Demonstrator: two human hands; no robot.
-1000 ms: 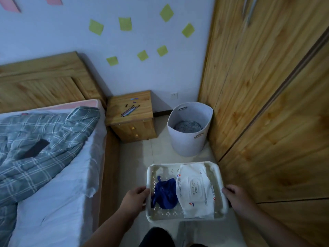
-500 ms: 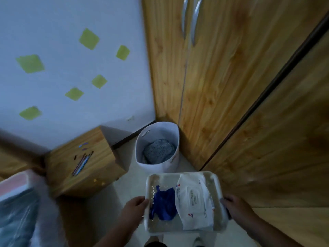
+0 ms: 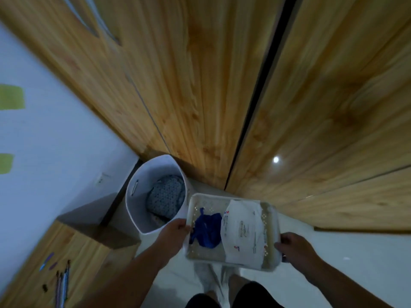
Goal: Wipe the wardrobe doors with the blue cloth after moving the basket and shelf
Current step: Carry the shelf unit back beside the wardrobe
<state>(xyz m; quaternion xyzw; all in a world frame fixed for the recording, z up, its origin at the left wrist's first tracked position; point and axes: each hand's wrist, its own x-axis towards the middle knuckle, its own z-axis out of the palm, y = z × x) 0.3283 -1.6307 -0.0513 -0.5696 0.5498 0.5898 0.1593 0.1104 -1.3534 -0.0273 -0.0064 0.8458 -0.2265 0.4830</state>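
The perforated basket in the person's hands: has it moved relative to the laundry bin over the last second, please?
Yes. The perforated basket has come forward toward the laundry bin, now overlapping its right rim.

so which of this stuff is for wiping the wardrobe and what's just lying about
Job: wardrobe doors, blue cloth, perforated tray gripped by left hand and right hand, white laundry basket.
Lying about: wipes pack in the tray, pens on bedside table, green wall notes.
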